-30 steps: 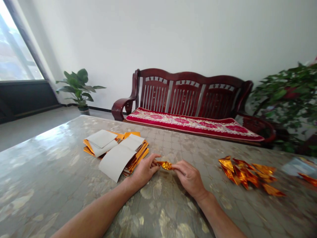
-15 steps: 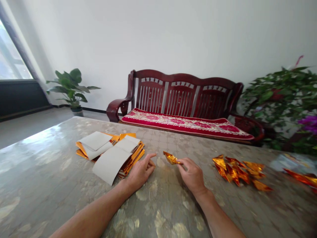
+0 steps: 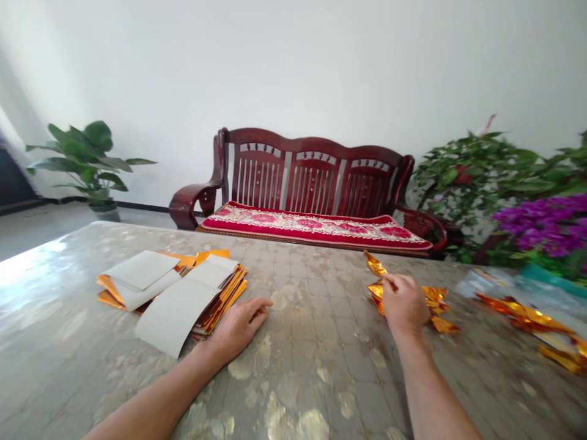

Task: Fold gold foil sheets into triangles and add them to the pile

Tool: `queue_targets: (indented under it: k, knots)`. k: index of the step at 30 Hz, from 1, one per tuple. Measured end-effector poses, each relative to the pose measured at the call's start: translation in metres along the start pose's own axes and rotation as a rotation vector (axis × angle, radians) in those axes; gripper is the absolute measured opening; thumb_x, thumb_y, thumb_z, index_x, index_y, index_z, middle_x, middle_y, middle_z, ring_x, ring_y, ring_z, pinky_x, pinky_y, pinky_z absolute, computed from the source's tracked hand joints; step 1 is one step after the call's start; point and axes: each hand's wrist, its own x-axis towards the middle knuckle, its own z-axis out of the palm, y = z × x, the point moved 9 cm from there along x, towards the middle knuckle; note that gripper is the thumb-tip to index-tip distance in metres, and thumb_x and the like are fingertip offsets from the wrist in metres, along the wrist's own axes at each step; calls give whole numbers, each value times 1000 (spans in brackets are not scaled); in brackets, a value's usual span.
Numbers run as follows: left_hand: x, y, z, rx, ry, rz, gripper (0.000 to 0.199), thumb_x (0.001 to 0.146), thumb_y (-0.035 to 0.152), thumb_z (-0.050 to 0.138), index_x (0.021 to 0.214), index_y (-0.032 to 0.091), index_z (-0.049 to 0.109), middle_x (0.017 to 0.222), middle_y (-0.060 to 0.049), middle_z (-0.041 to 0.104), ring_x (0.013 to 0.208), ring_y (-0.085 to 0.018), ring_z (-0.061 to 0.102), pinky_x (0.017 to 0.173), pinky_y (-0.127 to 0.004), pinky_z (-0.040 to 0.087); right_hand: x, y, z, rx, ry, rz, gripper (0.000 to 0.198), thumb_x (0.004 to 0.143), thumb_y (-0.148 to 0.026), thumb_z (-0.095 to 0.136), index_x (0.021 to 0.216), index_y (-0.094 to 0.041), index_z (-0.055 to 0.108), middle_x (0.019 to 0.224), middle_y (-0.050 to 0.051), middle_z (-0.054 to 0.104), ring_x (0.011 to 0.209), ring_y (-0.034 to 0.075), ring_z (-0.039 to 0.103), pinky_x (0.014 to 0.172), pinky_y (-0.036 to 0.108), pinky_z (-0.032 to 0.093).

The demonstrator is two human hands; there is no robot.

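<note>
My right hand (image 3: 406, 305) pinches one end of a folded gold foil paper ingot (image 3: 375, 263). It holds this piece over a small heap of similar folded foil pieces (image 3: 436, 298), and partly hides the heap. On the table, my left hand (image 3: 241, 327) rests with relaxed fingers pointing forward, holding nothing. Just left of it lies a stack of foil paper sheets (image 3: 181, 311), pale backs mostly upward and gold edges showing.
The patterned table (image 3: 312, 360) spans the foreground. At its right lie more gold foil pieces (image 3: 527, 318) beside clear plastic (image 3: 488, 284). Beyond stand a dark red wooden bench (image 3: 312, 171), a potted plant (image 3: 87, 159) and purple flowers (image 3: 543, 223).
My right hand has carried the foil ingot rightward from the table's middle to the heap. My left hand's fingers have drawn closer together. The view has turned right.
</note>
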Motion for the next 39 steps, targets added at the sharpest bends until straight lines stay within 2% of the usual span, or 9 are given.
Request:
queue_targets:
  k: [5, 10, 13, 19, 25, 27, 30, 35, 39]
  knots:
    - [-1, 0, 1, 26, -17, 19, 19, 93, 26, 52, 102, 23, 68, 99, -2, 72, 93, -17, 67, 84, -25, 48, 7, 57, -24, -189, 21, 101, 30, 85, -27, 51, 92, -19, 79, 89, 12, 71, 71, 22, 52, 63, 35, 36]
    - [-3, 4, 1, 35, -42, 41, 19, 94, 25, 50, 99, 23, 68, 97, -2, 72, 92, -17, 66, 85, -26, 48, 1, 105, -38, -261, 24, 292, 34, 84, -32, 53, 99, -18, 80, 93, 15, 71, 65, 22, 48, 56, 36, 31]
    - [-2, 5, 1, 40, -51, 45, 19, 94, 25, 50, 98, 23, 68, 96, -2, 71, 91, -17, 65, 84, -25, 48, -5, 118, -40, -282, 15, 368, 35, 83, -34, 53, 100, -19, 80, 93, 16, 71, 68, 25, 50, 57, 38, 35]
    - [-2, 7, 1, 53, -53, 54, 18, 94, 24, 50, 98, 24, 68, 95, -1, 71, 91, -16, 65, 83, -24, 47, -11, 118, -36, -312, -83, 446, 34, 83, -33, 54, 104, -21, 79, 99, 17, 69, 81, 31, 55, 64, 42, 40]
    - [-5, 10, 1, 110, -56, 57, 20, 95, 25, 49, 100, 24, 68, 96, -1, 71, 92, -16, 66, 83, -25, 48, -8, 105, -44, -330, -19, 446, 35, 80, -21, 55, 107, -21, 78, 107, 13, 70, 88, 30, 55, 68, 41, 39]
    - [-5, 13, 1, 144, -64, 61, 21, 96, 24, 48, 102, 24, 68, 97, -1, 71, 93, -17, 66, 83, -25, 48, -5, 94, -44, -301, 29, 376, 35, 80, -19, 54, 105, -20, 78, 105, 11, 71, 86, 28, 55, 69, 40, 39]
    - [-4, 23, -7, 209, -29, 52, 23, 95, 23, 48, 104, 26, 69, 98, -1, 72, 92, -17, 67, 81, -25, 48, 1, 68, -39, -215, 83, 173, 36, 79, -13, 50, 102, -18, 78, 100, 11, 72, 83, 26, 56, 72, 39, 41]
    - [4, 44, -54, 340, 90, -25, 25, 93, 20, 49, 103, 27, 70, 101, -1, 74, 96, -18, 67, 82, -26, 48, 0, 17, -12, -55, 42, -127, 37, 81, -12, 44, 92, -20, 78, 95, 8, 73, 86, 26, 62, 82, 40, 47]
    - [9, 34, -109, 467, 123, -190, 21, 89, 21, 52, 97, 26, 72, 100, -2, 74, 95, -21, 67, 79, -28, 47, -13, -28, 12, 114, -52, -297, 35, 85, -17, 43, 89, -23, 77, 97, 6, 73, 91, 23, 66, 85, 36, 50]
